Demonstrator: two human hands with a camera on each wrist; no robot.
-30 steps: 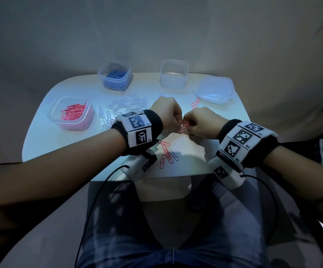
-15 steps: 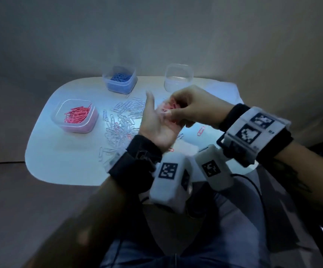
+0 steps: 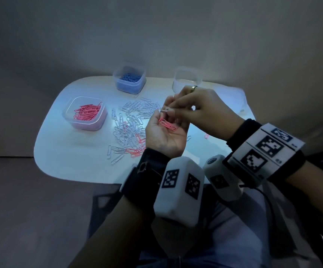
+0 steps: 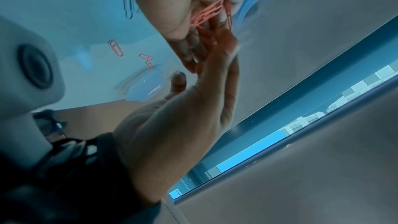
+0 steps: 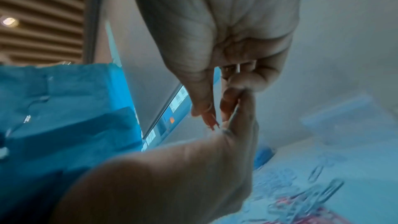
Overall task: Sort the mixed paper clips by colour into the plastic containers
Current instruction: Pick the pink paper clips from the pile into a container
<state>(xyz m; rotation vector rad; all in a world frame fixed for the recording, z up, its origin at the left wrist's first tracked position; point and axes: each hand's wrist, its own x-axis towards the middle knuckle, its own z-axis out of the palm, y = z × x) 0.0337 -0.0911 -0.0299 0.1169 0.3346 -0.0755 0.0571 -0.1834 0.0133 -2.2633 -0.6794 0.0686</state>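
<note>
Head view: left hand held palm-up, fingers loosely open, cradling pink clips; right hand pinched a pale clip out of that palm, probably for the clear container, pink tub next. Left wrist view: pink clips lay against the fingers. Right wrist view: blurred; read no writing, only square coded markers.

On my left wrist I see a black band carrying a white, rounded camera housing with two square black-and-white markers on its faces. My right wrist wears the same black band under a white panel of three such markers, with a second white housing and a thin black cable. A gold ring sits on one right finger. Blue jeans cover my lap.
</note>
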